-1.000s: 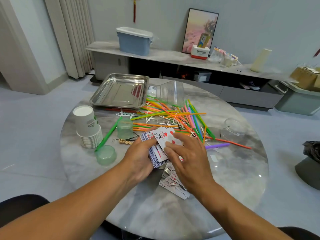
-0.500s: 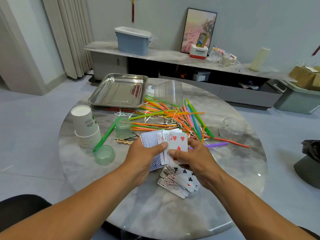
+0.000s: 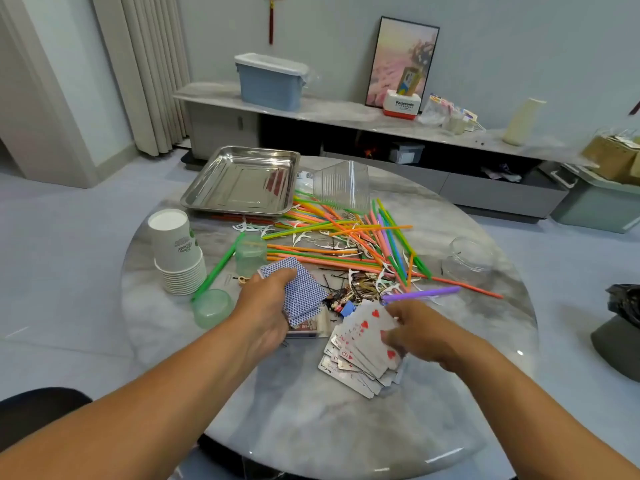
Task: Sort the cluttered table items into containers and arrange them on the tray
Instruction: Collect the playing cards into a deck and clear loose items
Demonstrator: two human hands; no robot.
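Observation:
My left hand grips a stack of blue-backed playing cards, held face down above the round marble table. My right hand pinches a few face-up red cards over the loose spread of cards lying on the table. A clear card case lies under the left hand's stack. The steel tray sits at the far left of the table. Coloured straws, white floss picks and small clips are scattered in the middle.
A stack of paper cups stands at the left, with two green plastic cups beside it. Upside-down clear containers stand behind the straws, and a glass jar is at the right. A low cabinet lines the wall.
The hands have parted: the left turned its stack face down and stayed left, while the right dropped to the loose cards on the table and took hold of some.

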